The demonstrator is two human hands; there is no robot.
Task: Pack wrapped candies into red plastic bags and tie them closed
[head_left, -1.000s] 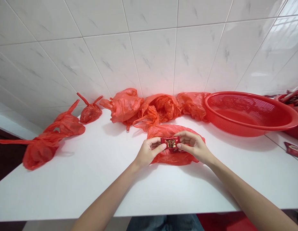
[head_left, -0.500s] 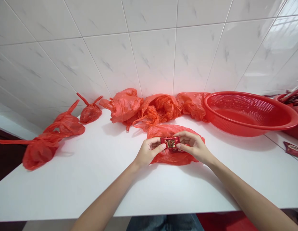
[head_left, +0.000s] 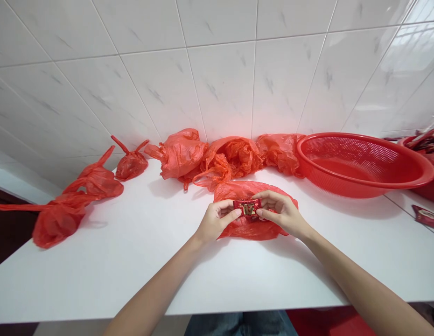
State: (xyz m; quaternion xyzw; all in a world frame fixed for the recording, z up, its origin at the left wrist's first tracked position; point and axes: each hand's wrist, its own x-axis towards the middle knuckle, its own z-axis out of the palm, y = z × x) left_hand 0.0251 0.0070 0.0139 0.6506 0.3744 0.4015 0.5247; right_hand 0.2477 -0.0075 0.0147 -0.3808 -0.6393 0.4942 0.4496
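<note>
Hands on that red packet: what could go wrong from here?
The small red foil packet is only pinched at the fingertips of the left hand and right hand, so it could slip. It would probably land on the red plastic bag below, where red on red may be hard to spot. The hands are also right over that loose bag, so one might snag it and drag it across the white table.

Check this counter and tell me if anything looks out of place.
One red packet lies loose on the white counter at the far right, apart from the similar packets heaped in the red basket there. Other than the packet being handled, it is the only one lying out by itself.
</note>
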